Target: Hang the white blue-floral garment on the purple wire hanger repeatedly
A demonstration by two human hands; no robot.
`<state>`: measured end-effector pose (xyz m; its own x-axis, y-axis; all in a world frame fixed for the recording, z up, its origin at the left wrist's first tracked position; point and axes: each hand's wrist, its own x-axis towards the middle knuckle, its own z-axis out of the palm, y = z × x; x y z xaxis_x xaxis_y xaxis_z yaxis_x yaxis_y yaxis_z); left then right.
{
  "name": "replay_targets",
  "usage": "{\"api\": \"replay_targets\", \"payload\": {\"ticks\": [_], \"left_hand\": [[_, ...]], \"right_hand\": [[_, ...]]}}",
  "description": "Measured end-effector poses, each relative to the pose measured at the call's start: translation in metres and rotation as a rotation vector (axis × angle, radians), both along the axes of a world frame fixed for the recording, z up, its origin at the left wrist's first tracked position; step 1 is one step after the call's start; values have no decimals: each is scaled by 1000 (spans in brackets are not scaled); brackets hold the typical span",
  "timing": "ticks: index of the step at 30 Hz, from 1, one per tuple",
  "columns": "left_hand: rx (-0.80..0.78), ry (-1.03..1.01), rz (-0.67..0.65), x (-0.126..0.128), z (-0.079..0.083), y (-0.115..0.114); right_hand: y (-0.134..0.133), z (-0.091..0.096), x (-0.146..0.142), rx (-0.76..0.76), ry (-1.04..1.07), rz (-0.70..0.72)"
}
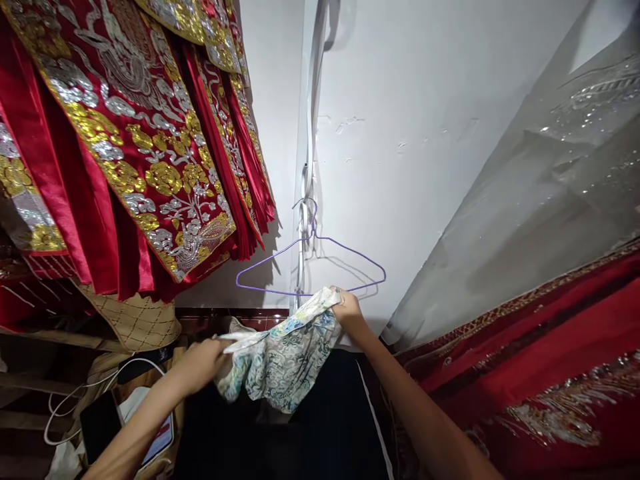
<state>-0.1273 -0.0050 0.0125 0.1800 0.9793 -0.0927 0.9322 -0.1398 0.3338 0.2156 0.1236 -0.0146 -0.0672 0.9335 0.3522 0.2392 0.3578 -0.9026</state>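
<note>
- Step in hand, as I read it: patterned cloth [293, 360] is held spread by its upper edge, lower centre of frame.
- Hands apart, both clamped on that edge: left hand [203, 363] at the lower-left end, right hand [347, 308] at the upper-right end. Left finger detail is soft, so exact grip there is uncertain.
- Purple hanger [313, 232] hangs mid-frame with no garment on it; the cloth's top overlaps its bottom bar in view. Can't tell if they touch.
- Next move, my judgement: calls for both ends pinched and the edge taut, since thin fabric will likely sag or fold.
- Surface: no desk visible; cloth is in the air above dark fabric [250, 447], bottom centre.
- Room: pale wall [425, 167] behind; red embroidered garments [165, 177] upper left; sheer cover [525, 180] right, red garment [560, 347] lower right.
- Lower left: dark phone [100, 427], white cable [46, 427], wooden slats [30, 387].
</note>
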Motion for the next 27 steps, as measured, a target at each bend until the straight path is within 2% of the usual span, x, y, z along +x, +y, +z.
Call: {"api": "replay_targets", "payload": {"ticks": [4,8,12,16,21,23,27], "left_hand": [[264,-176,-69,-6,39,28],[513,-293,-35,10,81,46],[636,-299,-49,25,105,49],[621,-270,-129,30,115,67],[590,-250,-279,45,111,103],[575,-255,-286,49,107,112],[567,-269,-264,51,101,118]], "right_hand": [[-19,14,7,-1,8,7],[-28,20,2,-20,44,10],[-36,23,-3,-15,54,43],[-48,33,-14,-2,60,155],[-67,51,-20,-9,14,245],[-72,55,-10,30,-30,149],[-70,63,34,109,34,-335]]}}
